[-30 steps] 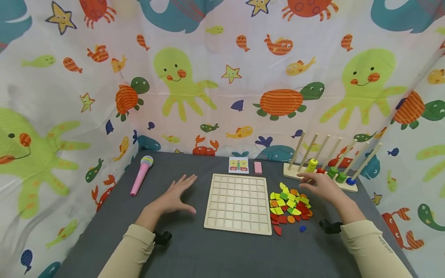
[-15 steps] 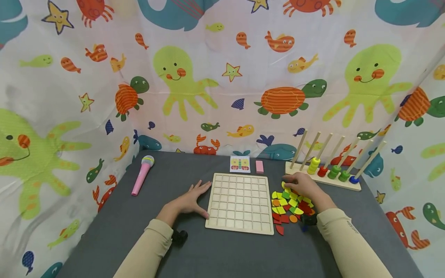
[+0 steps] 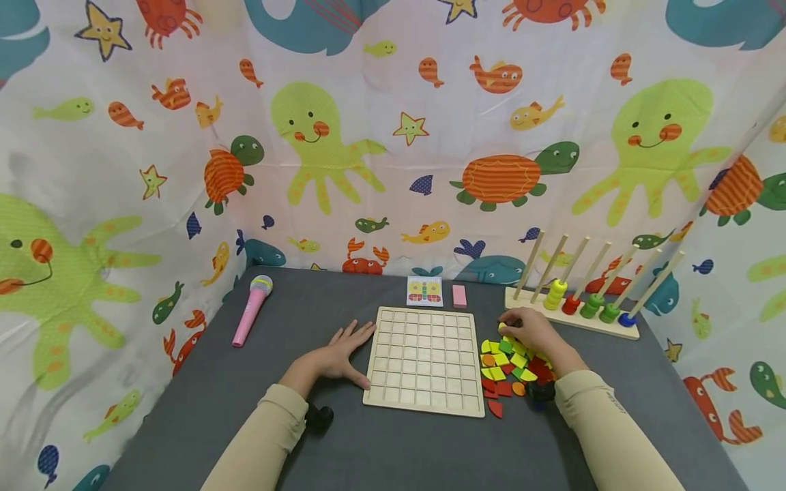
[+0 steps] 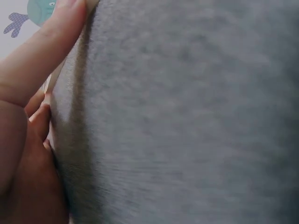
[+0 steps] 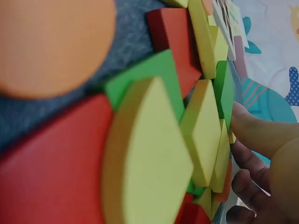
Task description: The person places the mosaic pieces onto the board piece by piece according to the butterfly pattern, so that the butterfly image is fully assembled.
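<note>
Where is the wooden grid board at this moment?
In the head view, the wooden grid board lies at lower centre, right of the left hand and left of the coloured pieces.

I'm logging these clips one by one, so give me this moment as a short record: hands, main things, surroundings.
Left hand: fingers spread at the left edge of the wooden grid board
Right hand: at the far end of the pile of flat pieces; whether it pinches one is unclear
Piece colours: yellow, red, green and orange among them
Pile position: right of the board
Beyond the board: picture card, pink block
Far left: toy microphone
Far right: peg rack with coloured rings
</note>
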A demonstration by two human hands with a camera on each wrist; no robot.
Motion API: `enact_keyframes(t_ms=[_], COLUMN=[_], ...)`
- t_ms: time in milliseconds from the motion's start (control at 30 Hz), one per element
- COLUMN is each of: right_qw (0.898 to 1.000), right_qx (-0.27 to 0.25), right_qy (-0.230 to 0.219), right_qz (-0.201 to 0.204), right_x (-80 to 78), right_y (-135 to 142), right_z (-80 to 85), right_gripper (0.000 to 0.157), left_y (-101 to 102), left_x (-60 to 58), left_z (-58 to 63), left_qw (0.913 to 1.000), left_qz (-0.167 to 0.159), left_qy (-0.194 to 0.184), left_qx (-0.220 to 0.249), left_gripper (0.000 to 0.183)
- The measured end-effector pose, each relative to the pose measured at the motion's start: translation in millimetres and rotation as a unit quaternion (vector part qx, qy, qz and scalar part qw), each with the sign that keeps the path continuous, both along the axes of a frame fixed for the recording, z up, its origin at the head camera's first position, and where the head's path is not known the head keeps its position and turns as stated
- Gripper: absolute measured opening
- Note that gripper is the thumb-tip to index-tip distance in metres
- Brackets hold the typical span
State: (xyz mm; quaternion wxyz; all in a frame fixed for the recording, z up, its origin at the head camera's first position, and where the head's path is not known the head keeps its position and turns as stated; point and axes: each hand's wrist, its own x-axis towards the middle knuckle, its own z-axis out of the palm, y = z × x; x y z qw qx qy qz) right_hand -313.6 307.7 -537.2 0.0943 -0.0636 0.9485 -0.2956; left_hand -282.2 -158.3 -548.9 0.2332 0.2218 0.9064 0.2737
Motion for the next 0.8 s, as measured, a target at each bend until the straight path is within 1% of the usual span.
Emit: enact_keyframes(t_ms=[67,133,300,467,633,700,800], right_qw=[1.000,0.999,0.998,0.994,0.988,0.986,0.983], right_qx=[-0.017,-0.027,-0.045,-0.094,-0.142,-0.156,-0.177], right_qy=[-0.008,-0.007,0.021,0.046,0.055,0.055,0.051], right_qz=[-0.014,-0.021,-0.025,-0.036,-0.016,-0.002,0.003], right_x=[-1.1,-0.8,-2.2,-5.1,-3.4,-2.8,-2.9], right_y=[-1.7,-4.1,-18.8,-44.4,-71.9,-81.6,-94.4], right_z=[0.3,3.1,16.1,25.5,30.1,31.3,32.2], right_gripper=[0.026,0.023,0.024,0.023,0.023,0.024,0.026], left_y=[1.4,2.0,2.0,2.1,1.0,0.5,-0.3], left_x=[-0.1,0.3,1.1,0.0,-0.2,-0.6,-1.6], left_z=[2.2,3.7,4.3,5.5,2.5,0.6,-3.4], left_qw=[0.9999,0.9998,0.9996,0.9997,0.9995,0.9996,0.9998], left_qz=[0.006,0.009,0.013,0.006,-0.001,0.001,-0.001], left_qy=[-0.007,-0.011,-0.006,-0.001,-0.006,-0.008,-0.012], left_qx=[-0.009,-0.015,-0.023,-0.022,-0.030,-0.026,-0.018], left_gripper=[0.130,0.130,0.128,0.127,0.128,0.128,0.130])
